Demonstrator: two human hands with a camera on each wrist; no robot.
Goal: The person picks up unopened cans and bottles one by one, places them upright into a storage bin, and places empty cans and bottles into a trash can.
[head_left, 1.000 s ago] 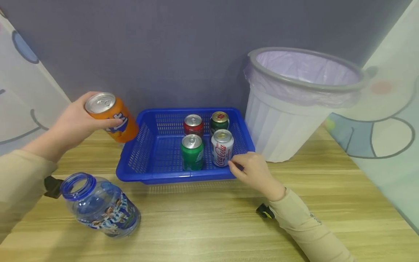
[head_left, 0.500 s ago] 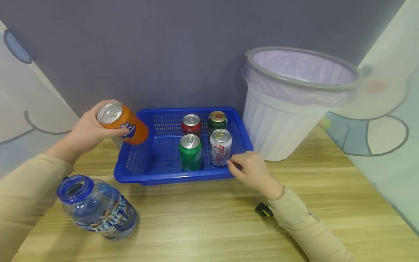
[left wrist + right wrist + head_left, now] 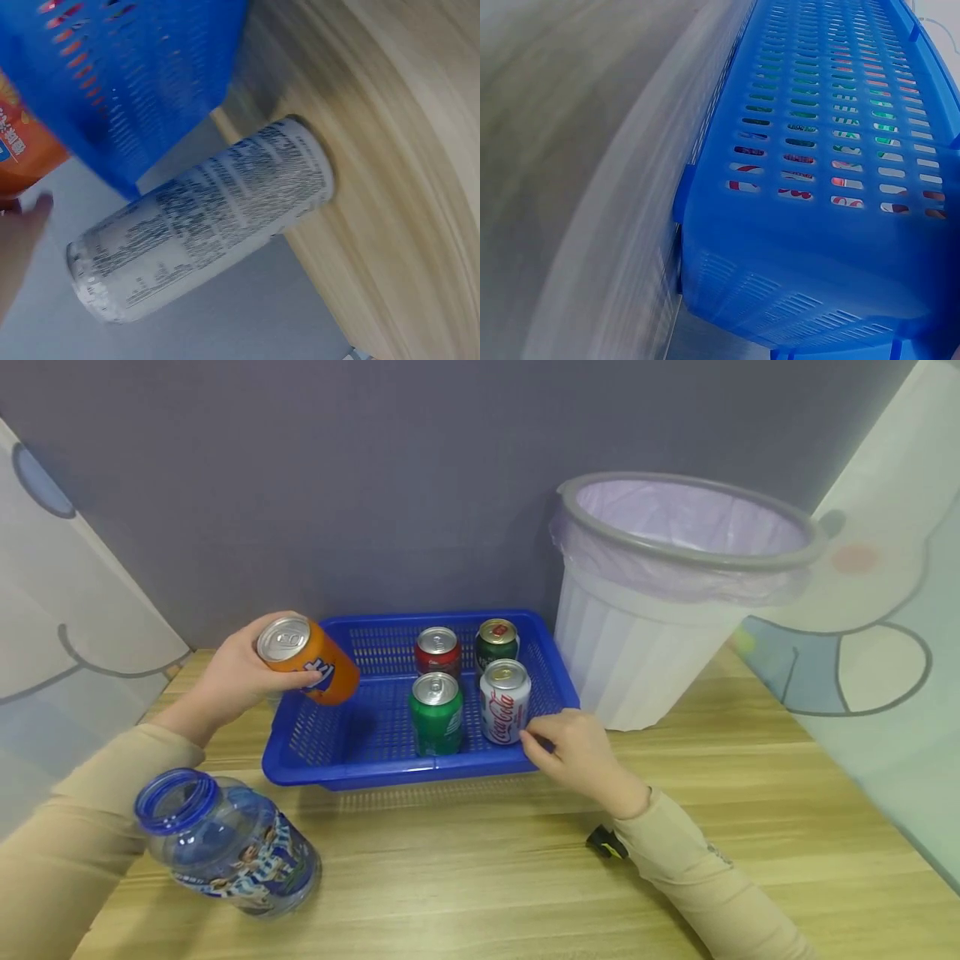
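Observation:
My left hand (image 3: 243,672) grips an orange Fanta can (image 3: 333,675), tilted, above the left side of a blue plastic basket (image 3: 390,770). Part of the orange can (image 3: 26,146) also shows in the left wrist view. My right hand (image 3: 577,752) holds the basket's front right rim with curled fingers. Inside the basket stand a red can (image 3: 438,652), a dark green can with a gold top (image 3: 495,647), a green can (image 3: 437,727) and a white Coca-Cola can (image 3: 504,710).
A tall pale can (image 3: 202,217) stands left of the basket, mostly hidden behind my left hand in the head view. At front left is an open clear jar (image 3: 232,852) with a blue rim. A lined white bin (image 3: 630,643) stands at the back right.
My left hand has carried the orange can rightward and down, from outside the basket's left edge to over its left part. The right hand stays at the rim.

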